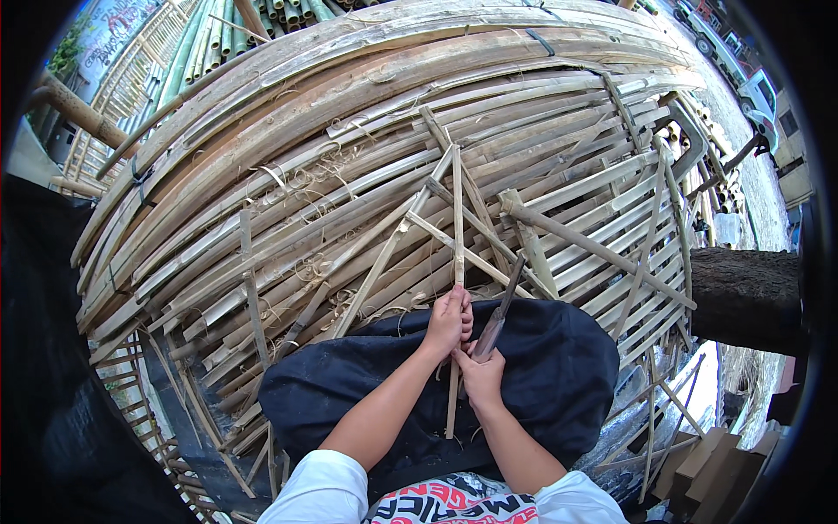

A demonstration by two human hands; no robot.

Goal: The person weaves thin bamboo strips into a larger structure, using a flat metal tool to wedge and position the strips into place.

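Observation:
A long, narrow bamboo strip (458,227) stands nearly upright in view, running from the pile ahead down over my dark-covered lap. My left hand (448,321) is wrapped round it at its middle. Just below and to the right, my right hand (482,375) is closed on a knife-like tool (491,336). That tool has a broad brownish part by the fingers and a thin dark part pointing up and away. My right fingertips also meet the strip below the left hand. The black cloth (349,375) lies under both hands.
Split bamboo slats (340,192) pile up ahead, with curled shavings among them. Crossed sticks (410,214) stand just beyond my hands. A bamboo pole (602,249) slants at the right, near a dark trunk (742,297). Green bamboo poles (218,39) and a parked truck (755,96) are farther off.

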